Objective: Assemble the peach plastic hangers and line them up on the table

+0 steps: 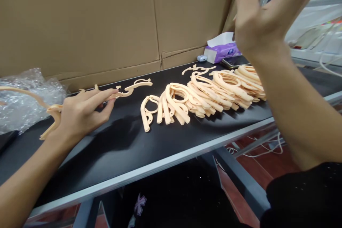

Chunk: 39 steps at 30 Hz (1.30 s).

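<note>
My left hand (pixel 82 114) is closed, thumb and index finger pinched on a beige plastic hanger piece (pixel 127 92) at the left of the black table. Its S-shaped end reaches right past my fingertips; the part inside the hand is hidden. Beside and behind that wrist is another curved beige piece (pixel 55 123). To the right of this hand, a row of folded beige plastic hangers (pixel 177 103) lies overlapping along the table. My right hand (pixel 264 17) is raised at the upper right, above the row's far end. Its thumb stands apart from the fingers, which the top edge partly cuts off; I see nothing held.
Loose beige pieces (pixel 197 68) lie behind the row. Clear bubble wrap (pixel 29 99) is at the far left. A purple tissue pack (pixel 224 52) and a phone (pixel 235 61) rest at the back right. Cardboard (pixel 107 21) walls the rear; a metal edge (pixel 160 163) runs along the front.
</note>
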Each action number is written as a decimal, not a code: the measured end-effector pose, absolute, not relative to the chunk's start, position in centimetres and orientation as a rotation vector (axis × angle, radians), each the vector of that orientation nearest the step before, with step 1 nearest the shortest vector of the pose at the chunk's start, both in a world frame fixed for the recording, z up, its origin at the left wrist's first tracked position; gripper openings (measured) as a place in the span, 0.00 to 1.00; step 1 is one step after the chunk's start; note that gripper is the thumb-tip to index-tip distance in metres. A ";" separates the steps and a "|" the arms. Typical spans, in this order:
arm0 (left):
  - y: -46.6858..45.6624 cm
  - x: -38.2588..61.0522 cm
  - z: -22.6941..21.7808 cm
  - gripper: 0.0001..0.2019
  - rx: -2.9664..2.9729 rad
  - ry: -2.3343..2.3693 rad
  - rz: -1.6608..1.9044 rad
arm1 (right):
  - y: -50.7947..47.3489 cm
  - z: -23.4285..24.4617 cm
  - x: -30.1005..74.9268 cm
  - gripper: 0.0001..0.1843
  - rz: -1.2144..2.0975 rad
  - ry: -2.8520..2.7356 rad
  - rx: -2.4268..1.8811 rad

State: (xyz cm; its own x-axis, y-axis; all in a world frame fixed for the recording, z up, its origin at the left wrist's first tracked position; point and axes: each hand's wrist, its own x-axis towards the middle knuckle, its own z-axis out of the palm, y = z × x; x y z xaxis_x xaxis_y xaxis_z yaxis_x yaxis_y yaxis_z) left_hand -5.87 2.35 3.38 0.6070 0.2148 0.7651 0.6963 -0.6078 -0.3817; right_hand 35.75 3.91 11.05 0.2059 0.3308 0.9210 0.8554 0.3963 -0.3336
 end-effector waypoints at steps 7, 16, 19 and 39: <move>2.2 -5.7 3.6 0.13 -2.119 -0.695 -0.871 | 3.7 11.2 35.3 0.31 -0.593 -1.552 -1.226; 2.2 -5.7 3.6 0.12 -2.123 -0.742 -0.881 | 10.0 10.6 39.5 0.22 -0.206 -2.217 -1.983; 2.1 -5.7 3.8 0.13 -2.123 -0.721 -0.849 | 12.5 9.3 39.9 0.21 -0.185 -2.435 -1.986; 1.8 -5.6 3.7 0.09 -2.137 -0.747 -0.828 | 12.6 8.4 37.0 0.15 -0.326 -2.472 -1.874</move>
State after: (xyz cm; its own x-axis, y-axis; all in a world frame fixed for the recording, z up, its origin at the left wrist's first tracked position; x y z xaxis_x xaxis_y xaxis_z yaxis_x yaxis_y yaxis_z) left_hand -5.59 1.82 3.69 0.6263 0.2501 0.7384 0.7089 -0.5768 -0.4059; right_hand 36.99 12.61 8.36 -0.2780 0.9499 0.1431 0.9545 0.2565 0.1521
